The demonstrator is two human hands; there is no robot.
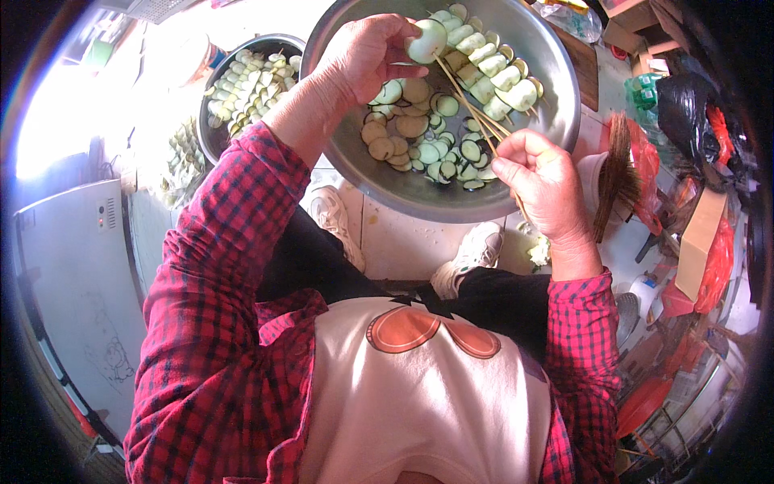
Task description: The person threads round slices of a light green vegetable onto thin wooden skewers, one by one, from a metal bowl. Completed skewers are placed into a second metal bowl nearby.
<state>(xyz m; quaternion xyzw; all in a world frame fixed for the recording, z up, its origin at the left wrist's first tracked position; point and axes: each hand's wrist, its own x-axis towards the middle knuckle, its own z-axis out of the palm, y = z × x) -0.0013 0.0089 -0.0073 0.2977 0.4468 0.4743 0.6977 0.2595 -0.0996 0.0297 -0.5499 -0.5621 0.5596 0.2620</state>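
Over a large metal basin, my left hand pinches a pale round vegetable slice at its edge. A wooden skewer meets the slice near its lower rim. My right hand holds several thin wooden skewers, which fan out from its fingers towards the slice. Skewered, folded vegetable slices lie in the basin's upper right. Loose round slices and smaller dark-rimmed ones are spread over the basin's lower left and middle.
A second metal bowl at the upper left holds more skewered slices. Beside it lies a plastic bag of similar pieces. To the right are a straw brush, red plastic bags and an open cardboard box. My shoes stand below the basin.
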